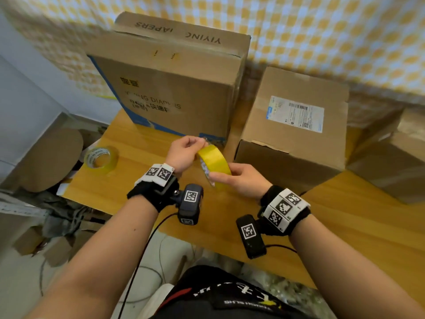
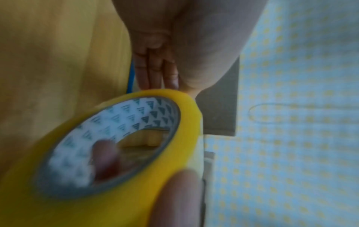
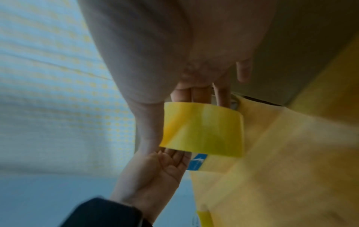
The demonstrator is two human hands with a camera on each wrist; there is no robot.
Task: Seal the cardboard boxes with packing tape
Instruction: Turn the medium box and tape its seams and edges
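Note:
A yellow packing tape roll (image 1: 215,163) hangs in the air over the wooden table (image 1: 142,146), held by both hands. My left hand (image 1: 190,146) pinches the roll's top edge with curled fingers. My right hand (image 1: 226,178) grips the roll from below right, thumb on its outer band. In the left wrist view the tape roll (image 2: 116,153) shows its white printed core with a right-hand finger inside it. The right wrist view shows the tape roll (image 3: 202,130) edge-on, with the left hand (image 3: 155,165) below it. A tall diaper box (image 1: 174,81) and a labelled box (image 1: 294,134) stand behind.
A second, paler tape roll (image 1: 101,160) lies flat near the table's left edge. A third cardboard box (image 1: 391,157) stands at the far right. Cardboard scraps (image 1: 53,157) and clutter fill the floor at the left. A checked curtain (image 1: 322,38) hangs behind the boxes.

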